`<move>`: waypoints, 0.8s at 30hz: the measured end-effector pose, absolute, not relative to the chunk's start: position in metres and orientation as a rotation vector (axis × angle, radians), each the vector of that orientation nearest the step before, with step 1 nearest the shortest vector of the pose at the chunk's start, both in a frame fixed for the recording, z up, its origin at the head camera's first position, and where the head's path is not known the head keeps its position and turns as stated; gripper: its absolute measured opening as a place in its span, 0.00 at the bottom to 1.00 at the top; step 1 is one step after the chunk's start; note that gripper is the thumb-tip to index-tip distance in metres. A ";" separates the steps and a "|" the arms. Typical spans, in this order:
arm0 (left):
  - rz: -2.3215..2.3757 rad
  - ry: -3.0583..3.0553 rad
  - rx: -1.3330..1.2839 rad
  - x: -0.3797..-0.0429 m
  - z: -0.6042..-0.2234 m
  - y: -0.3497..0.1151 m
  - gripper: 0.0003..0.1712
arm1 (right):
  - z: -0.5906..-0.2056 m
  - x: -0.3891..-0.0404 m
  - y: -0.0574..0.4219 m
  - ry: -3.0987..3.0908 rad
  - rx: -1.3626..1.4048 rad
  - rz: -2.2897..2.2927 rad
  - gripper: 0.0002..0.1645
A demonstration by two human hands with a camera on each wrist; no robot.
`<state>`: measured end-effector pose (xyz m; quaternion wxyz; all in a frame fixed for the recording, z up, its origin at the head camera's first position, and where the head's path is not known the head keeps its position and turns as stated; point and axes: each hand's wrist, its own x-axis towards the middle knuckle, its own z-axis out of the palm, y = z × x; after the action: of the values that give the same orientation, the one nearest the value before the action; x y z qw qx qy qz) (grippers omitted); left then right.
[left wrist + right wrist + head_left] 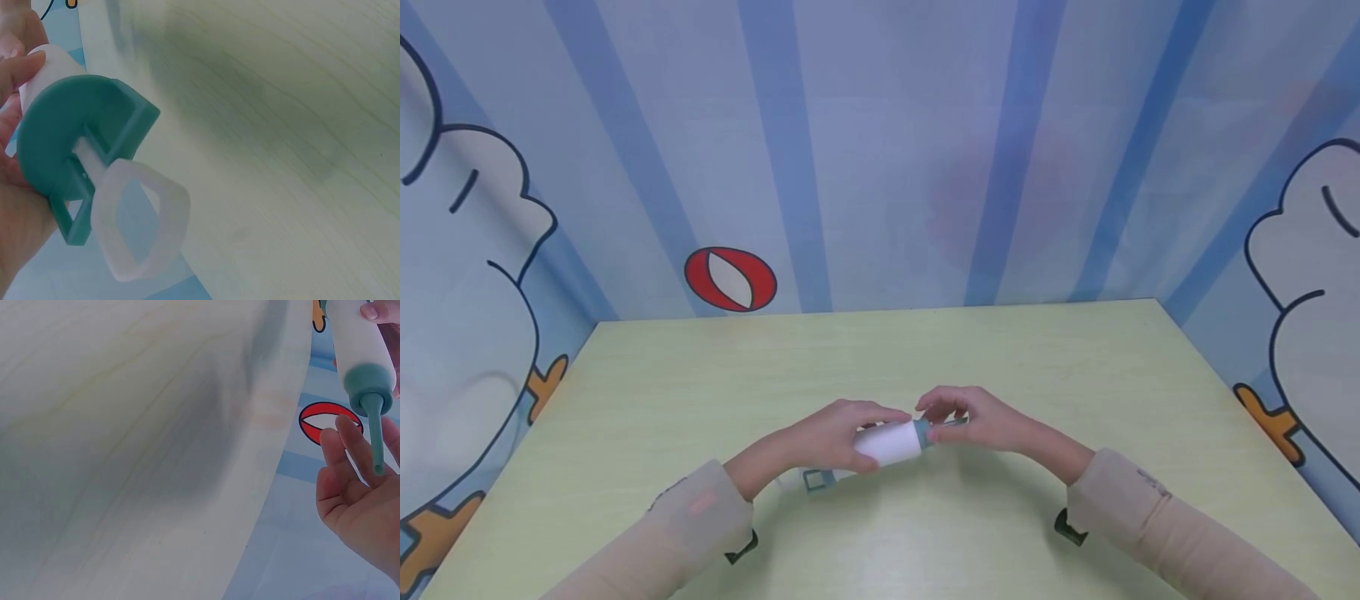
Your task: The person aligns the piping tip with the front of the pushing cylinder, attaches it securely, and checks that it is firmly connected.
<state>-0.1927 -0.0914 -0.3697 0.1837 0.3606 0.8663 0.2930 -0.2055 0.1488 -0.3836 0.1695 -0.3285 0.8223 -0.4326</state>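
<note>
A large toy-like syringe [891, 443] with a white barrel and green ends is held level above the table by my left hand [835, 433], whose fingers and thumb wrap the barrel. In the left wrist view, its green flange [56, 137] has side loops, and a white plunger ring [178, 212] sticks out behind. My right hand [973, 417] is at the front end, its fingers loosely curved about the thin green nozzle [375, 434]. The right wrist view shows the nozzle tip in front of that palm, with space between the fingers; whether the thumb touches the nozzle is unclear.
The pale yellow-green tabletop [1037, 358] spreads beneath both hands. Behind it rises a blue striped backdrop [895, 167] with a printed red and white ball [730, 279]. Printed cartoon figures cover the left and right side walls.
</note>
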 end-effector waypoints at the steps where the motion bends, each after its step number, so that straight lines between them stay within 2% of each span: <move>1: 0.831 2.441 1.015 -0.193 -0.370 -0.091 0.33 | -0.384 -0.205 0.149 2.342 -0.937 -1.226 0.20; 15: 0.841 2.429 1.039 -0.193 -0.371 -0.089 0.33 | -0.387 -0.202 0.148 2.392 -0.957 -1.180 0.14; 24: 0.840 2.424 1.015 -0.193 -0.369 -0.090 0.33 | -0.387 -0.200 0.147 2.466 -1.052 -1.109 0.19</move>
<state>-0.1930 -0.0900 -0.3691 0.1899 0.3613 0.8626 0.2990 -0.2004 0.1473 -0.3869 0.1197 -0.3601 0.8438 -0.3796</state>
